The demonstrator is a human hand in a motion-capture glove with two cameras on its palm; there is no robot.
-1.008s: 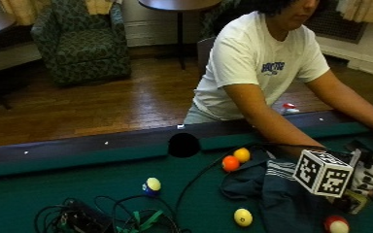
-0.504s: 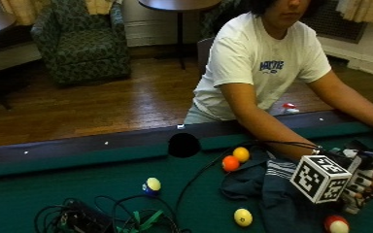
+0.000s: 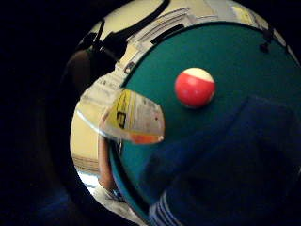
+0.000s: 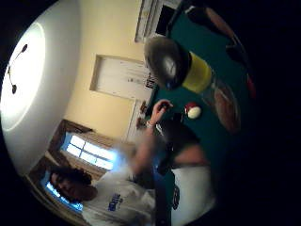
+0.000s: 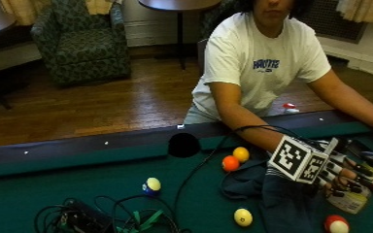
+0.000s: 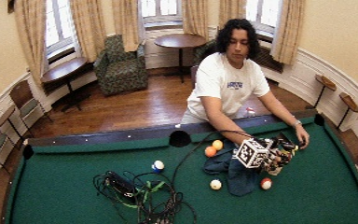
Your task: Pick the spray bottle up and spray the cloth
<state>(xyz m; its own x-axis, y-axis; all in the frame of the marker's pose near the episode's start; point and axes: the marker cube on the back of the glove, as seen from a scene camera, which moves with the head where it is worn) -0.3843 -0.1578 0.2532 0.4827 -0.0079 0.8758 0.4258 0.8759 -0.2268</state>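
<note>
Spray bottle is held in the gloved right hand, whose fingers are curled round it, just above the green felt of the pool table at the right side of the scene. Its pale labelled base is seen below the fingers in the outside view, and its yellow label fills part of the little-finger palm view, so it sits close against the palm. The dark blue cloth lies on the felt just left of and beneath the hand, spread toward the near edge. Which way the nozzle points cannot be told.

Several risks can be judged from here. If the nozzle is not turned toward the cloth, spray would land on the felt instead. A red and white ball lies just near of the hand beside the cloth, and could be knocked if the bottle is lowered or swung. The bottle could also slip if the grip is shifted to reach the trigger.

The bare left hand rests on the felt, farther right, apart from the bottle.
</note>
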